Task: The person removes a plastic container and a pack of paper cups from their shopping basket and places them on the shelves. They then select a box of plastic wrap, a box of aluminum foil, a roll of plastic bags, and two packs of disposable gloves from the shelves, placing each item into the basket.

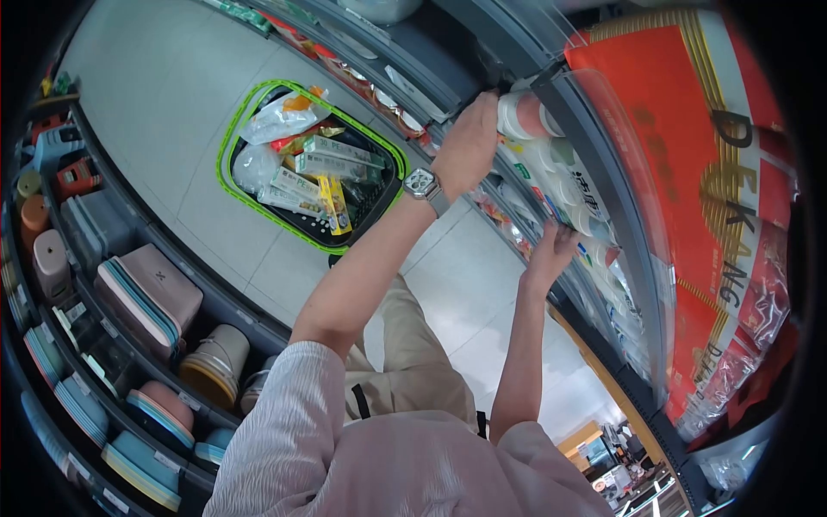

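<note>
My left hand point(469, 145), wearing a watch point(420, 183) at the wrist, reaches to the upper end of a shelf pack on the right. Its fingertips are hidden beside a white and pink round item point(522, 117). Lower along the same shelf, my right hand point(551, 252) has its curled fingers on the edge of a plastic-wrapped pack of white round items point(579, 200). Chinese lettering is printed on the pack's wrap. Between my hands lies the shelf's front edge with its price labels.
On the floor, a black basket with a green rim point(226, 142) holds boxes of PE wrap point(340, 159) and bagged goods. Shelves of plastic storage boxes point(155, 289) and a bucket point(215, 362) curve along the left. A large red package point(680, 172) stands at right.
</note>
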The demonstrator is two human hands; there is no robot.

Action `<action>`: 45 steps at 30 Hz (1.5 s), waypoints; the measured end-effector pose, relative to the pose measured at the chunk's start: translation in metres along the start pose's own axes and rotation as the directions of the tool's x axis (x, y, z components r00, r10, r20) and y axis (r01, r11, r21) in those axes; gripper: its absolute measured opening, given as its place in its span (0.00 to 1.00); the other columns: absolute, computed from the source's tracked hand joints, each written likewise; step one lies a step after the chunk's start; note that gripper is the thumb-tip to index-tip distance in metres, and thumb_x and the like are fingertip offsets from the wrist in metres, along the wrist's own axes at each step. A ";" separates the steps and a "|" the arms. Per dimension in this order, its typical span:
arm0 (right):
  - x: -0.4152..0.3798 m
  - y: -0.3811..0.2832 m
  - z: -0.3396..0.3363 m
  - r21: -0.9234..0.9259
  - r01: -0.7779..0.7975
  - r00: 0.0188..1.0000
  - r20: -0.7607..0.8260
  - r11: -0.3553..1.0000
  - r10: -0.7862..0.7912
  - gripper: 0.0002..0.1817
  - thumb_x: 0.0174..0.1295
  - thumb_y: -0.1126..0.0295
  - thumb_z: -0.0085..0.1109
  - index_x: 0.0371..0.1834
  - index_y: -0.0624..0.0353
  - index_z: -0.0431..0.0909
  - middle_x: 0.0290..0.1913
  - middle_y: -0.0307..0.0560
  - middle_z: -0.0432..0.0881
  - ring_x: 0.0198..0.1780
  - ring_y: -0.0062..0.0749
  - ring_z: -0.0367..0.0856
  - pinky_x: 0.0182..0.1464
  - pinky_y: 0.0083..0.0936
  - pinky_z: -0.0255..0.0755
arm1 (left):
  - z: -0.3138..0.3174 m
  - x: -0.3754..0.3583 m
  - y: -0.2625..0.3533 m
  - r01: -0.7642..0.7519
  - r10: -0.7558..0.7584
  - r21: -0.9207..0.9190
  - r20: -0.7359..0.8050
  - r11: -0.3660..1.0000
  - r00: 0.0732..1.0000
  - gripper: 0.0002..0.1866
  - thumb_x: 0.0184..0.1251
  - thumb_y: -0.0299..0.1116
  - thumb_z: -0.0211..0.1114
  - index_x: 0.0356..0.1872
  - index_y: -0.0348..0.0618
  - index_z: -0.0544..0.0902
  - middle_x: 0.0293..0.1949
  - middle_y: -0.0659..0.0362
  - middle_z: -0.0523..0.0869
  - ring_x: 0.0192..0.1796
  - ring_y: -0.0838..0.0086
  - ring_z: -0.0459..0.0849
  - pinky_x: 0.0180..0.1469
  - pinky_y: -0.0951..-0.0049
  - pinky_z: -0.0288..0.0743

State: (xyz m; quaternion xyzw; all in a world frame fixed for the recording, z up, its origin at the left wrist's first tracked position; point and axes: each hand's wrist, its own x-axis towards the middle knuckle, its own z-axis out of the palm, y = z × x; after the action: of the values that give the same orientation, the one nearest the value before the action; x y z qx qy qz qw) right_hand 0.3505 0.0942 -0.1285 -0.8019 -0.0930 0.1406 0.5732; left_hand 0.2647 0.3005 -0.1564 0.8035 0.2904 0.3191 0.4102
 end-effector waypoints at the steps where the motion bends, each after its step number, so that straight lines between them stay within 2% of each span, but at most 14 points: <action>1: -0.005 0.001 -0.001 0.006 0.001 1.000 0.004 1.000 -0.001 0.30 0.70 0.78 0.55 0.74 0.70 0.58 0.74 0.57 0.66 0.76 0.33 0.63 0.76 0.29 0.55 | -0.002 -0.001 0.000 0.015 -0.015 0.006 0.010 1.000 1.000 0.34 0.63 0.19 0.63 0.70 0.27 0.60 0.64 0.33 0.71 0.66 0.38 0.71 0.69 0.51 0.68; 4: -0.034 0.005 0.003 -0.046 -0.005 1.000 -0.011 0.999 0.005 0.29 0.71 0.78 0.54 0.73 0.71 0.58 0.76 0.61 0.63 0.80 0.35 0.57 0.76 0.31 0.57 | -0.011 -0.018 0.008 -0.013 0.016 0.049 -0.064 0.999 0.998 0.34 0.64 0.19 0.62 0.71 0.29 0.61 0.64 0.35 0.72 0.66 0.39 0.72 0.68 0.52 0.68; 7: -0.075 0.010 0.015 -0.103 0.121 0.993 0.029 0.987 -0.119 0.25 0.72 0.78 0.52 0.71 0.70 0.62 0.72 0.59 0.69 0.75 0.35 0.65 0.72 0.31 0.64 | -0.028 -0.067 0.014 0.076 -0.076 -0.002 -0.062 0.997 0.995 0.30 0.63 0.18 0.61 0.68 0.33 0.66 0.65 0.38 0.72 0.66 0.41 0.72 0.69 0.53 0.69; 8: -0.088 0.021 0.015 -0.150 0.046 0.975 0.221 0.988 -0.011 0.22 0.72 0.77 0.53 0.68 0.67 0.68 0.68 0.55 0.73 0.69 0.34 0.72 0.66 0.28 0.68 | -0.030 -0.090 0.011 0.120 -0.121 -0.023 -0.061 0.992 0.991 0.29 0.63 0.18 0.61 0.67 0.35 0.68 0.65 0.39 0.73 0.66 0.41 0.72 0.68 0.53 0.69; 11: -0.122 0.067 0.026 -0.417 -0.067 0.711 0.617 0.906 0.337 0.13 0.70 0.70 0.58 0.55 0.58 0.81 0.47 0.45 0.86 0.44 0.26 0.82 0.45 0.24 0.75 | -0.050 -0.169 0.001 0.259 -0.258 0.031 -0.046 0.965 0.965 0.24 0.61 0.17 0.60 0.61 0.37 0.73 0.62 0.40 0.74 0.64 0.42 0.74 0.66 0.54 0.70; 14: -0.155 0.139 0.027 -0.500 -0.078 0.338 0.801 0.862 0.495 0.15 0.70 0.68 0.59 0.55 0.66 0.79 0.40 0.48 0.88 0.41 0.29 0.86 0.42 0.26 0.79 | -0.072 -0.267 -0.020 0.470 -0.474 0.069 0.078 0.880 0.877 0.19 0.61 0.18 0.59 0.55 0.35 0.75 0.56 0.41 0.77 0.58 0.42 0.78 0.60 0.53 0.75; 16: -0.170 0.136 0.032 -0.541 0.164 0.361 0.811 0.825 0.460 0.18 0.68 0.66 0.62 0.55 0.68 0.79 0.40 0.53 0.89 0.41 0.36 0.88 0.46 0.30 0.80 | -0.096 -0.324 -0.025 0.679 -0.712 0.212 0.211 0.702 0.670 0.16 0.62 0.20 0.60 0.52 0.35 0.77 0.51 0.42 0.79 0.53 0.44 0.80 0.56 0.52 0.77; 19: -0.175 0.164 0.030 -0.580 0.285 0.401 0.795 0.763 0.454 0.17 0.65 0.63 0.62 0.51 0.63 0.82 0.42 0.56 0.89 0.44 0.41 0.88 0.50 0.33 0.80 | -0.122 -0.408 -0.045 0.640 -0.683 0.243 0.213 0.729 0.698 0.14 0.64 0.24 0.61 0.50 0.36 0.80 0.49 0.45 0.84 0.48 0.47 0.84 0.51 0.53 0.80; 21: -0.177 0.178 0.026 -0.613 0.211 0.410 0.762 0.761 0.500 0.17 0.66 0.65 0.61 0.52 0.65 0.81 0.41 0.55 0.89 0.43 0.39 0.88 0.49 0.33 0.81 | -0.140 -0.435 -0.043 0.776 -0.834 0.313 0.128 0.547 0.536 0.12 0.65 0.26 0.61 0.49 0.36 0.81 0.45 0.44 0.86 0.45 0.49 0.86 0.49 0.55 0.81; 25: -0.170 0.243 0.016 -0.690 0.040 0.400 0.674 0.723 0.621 0.14 0.69 0.66 0.58 0.49 0.66 0.81 0.38 0.53 0.89 0.39 0.35 0.89 0.40 0.30 0.82 | -0.157 -0.475 -0.053 0.876 -0.910 0.247 0.115 0.415 0.399 0.12 0.67 0.30 0.62 0.49 0.36 0.80 0.45 0.43 0.86 0.46 0.50 0.86 0.51 0.54 0.81; 34: -0.166 0.227 0.009 -0.772 -0.267 0.471 0.418 0.577 0.777 0.12 0.69 0.69 0.55 0.42 0.68 0.82 0.35 0.53 0.89 0.32 0.34 0.90 0.32 0.28 0.82 | -0.163 -0.459 -0.072 0.881 -0.885 0.157 0.225 0.446 0.408 0.14 0.69 0.32 0.61 0.50 0.34 0.79 0.45 0.41 0.86 0.46 0.49 0.87 0.50 0.54 0.80; 40: -0.202 0.234 0.038 -0.703 -0.246 0.559 0.460 0.667 0.690 0.12 0.71 0.68 0.53 0.46 0.65 0.81 0.36 0.51 0.89 0.34 0.33 0.90 0.31 0.26 0.79 | -0.183 -0.425 -0.095 0.849 -0.851 0.157 0.256 0.505 0.459 0.13 0.69 0.32 0.61 0.49 0.35 0.79 0.41 0.41 0.87 0.44 0.48 0.87 0.48 0.52 0.80; 42: -0.221 0.246 0.048 -0.724 -0.101 0.632 0.483 0.682 0.606 0.12 0.70 0.68 0.55 0.46 0.66 0.82 0.35 0.50 0.89 0.34 0.31 0.89 0.32 0.25 0.79 | -0.192 -0.417 -0.102 0.809 -0.821 0.173 0.231 0.562 0.522 0.11 0.69 0.31 0.61 0.48 0.35 0.80 0.39 0.42 0.87 0.42 0.47 0.87 0.47 0.52 0.81; 45: -0.252 0.223 0.082 -0.661 -0.228 0.631 0.459 0.715 0.625 0.12 0.71 0.68 0.56 0.47 0.64 0.83 0.35 0.47 0.89 0.33 0.29 0.88 0.33 0.25 0.79 | -0.209 -0.403 -0.118 0.805 -0.823 0.183 0.199 0.565 0.532 0.10 0.69 0.30 0.60 0.46 0.36 0.81 0.37 0.42 0.87 0.41 0.47 0.87 0.45 0.52 0.81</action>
State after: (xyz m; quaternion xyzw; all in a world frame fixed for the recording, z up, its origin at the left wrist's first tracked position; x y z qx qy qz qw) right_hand 0.0830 0.0166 -0.3345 -0.8241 -0.1206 0.5173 0.1966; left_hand -0.1696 0.1645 -0.2706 0.6238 0.5846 -0.0279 0.5180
